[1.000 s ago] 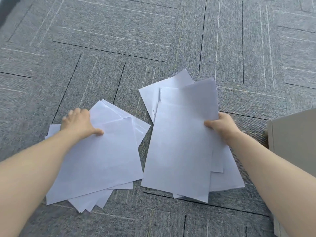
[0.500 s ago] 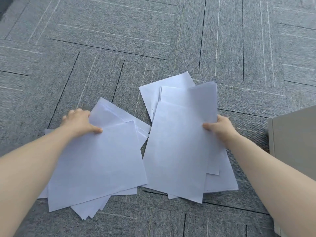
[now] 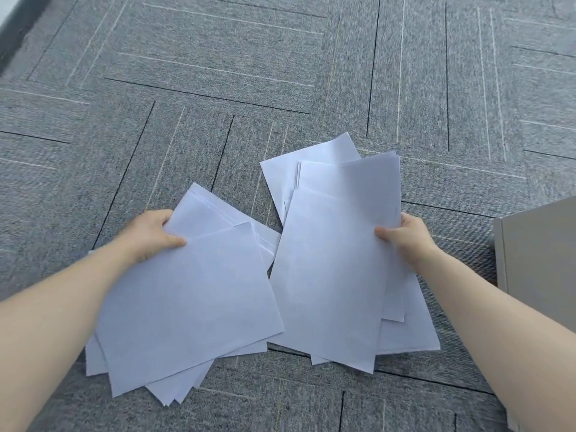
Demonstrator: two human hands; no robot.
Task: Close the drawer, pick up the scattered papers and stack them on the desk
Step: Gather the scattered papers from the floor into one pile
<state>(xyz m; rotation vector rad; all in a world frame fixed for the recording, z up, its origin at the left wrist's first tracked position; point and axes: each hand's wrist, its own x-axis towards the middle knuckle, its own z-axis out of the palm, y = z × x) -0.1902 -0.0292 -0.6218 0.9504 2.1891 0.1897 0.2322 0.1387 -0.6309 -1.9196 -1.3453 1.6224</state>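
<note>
Grey carpet [image 3: 218, 73] carries two loose paper piles, the left hand [image 3: 149, 236] pinching the left pile [image 3: 187, 300] and the right hand [image 3: 405, 236] pinching the right pile [image 3: 330, 269], inner edges now overlapping where a gap showed earlier, cabinet [image 3: 539, 260] close on the right, bare floor beyond.

Both bare forearms enter from the lower corners and converge toward the centre of the view, palms turned downward. The left hand [image 3: 149, 236] is closed in a pinch, thumb extended rightward on top and the other fingers curled beneath, apparently out of sight. The right hand [image 3: 405, 236] mirrors this pose, thumb pointing leftward on top and the knuckles raised; how far its remaining fingers are curled cannot be told from this angle.
</note>
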